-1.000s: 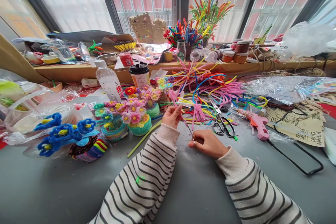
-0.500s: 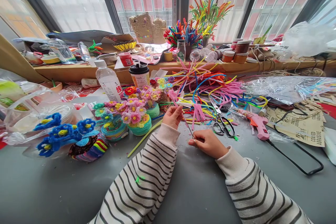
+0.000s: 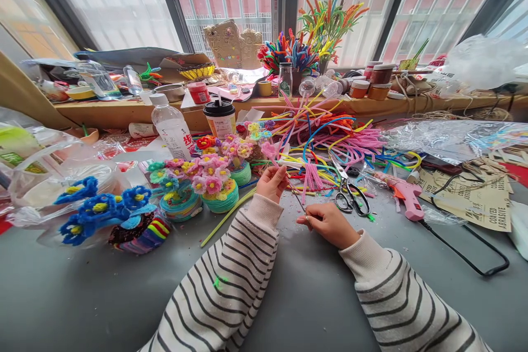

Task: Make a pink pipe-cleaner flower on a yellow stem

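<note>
My left hand [image 3: 271, 182] is closed around the upper part of a thin stem [image 3: 296, 198] topped with a small pink pipe-cleaner flower [image 3: 269, 150]. My right hand [image 3: 329, 224] pinches the lower end of the same stem just above the grey table [image 3: 124, 297]. Both sleeves are white with dark stripes. A loose green pipe cleaner [image 3: 226, 216] lies left of my left wrist. Scissors [image 3: 350, 196] rest just beyond my right hand.
Finished pipe-cleaner flower pots [image 3: 216, 184] and blue flowers [image 3: 99, 209] stand at the left. A heap of coloured pipe cleaners [image 3: 330, 137] lies behind the hands. A pink glue gun [image 3: 404, 193] with a black cord is at the right. A water bottle [image 3: 171, 129] and cup [image 3: 219, 116] stand behind.
Both hands have stayed almost in place on the stem; the pink flower has shifted very slightly.
</note>
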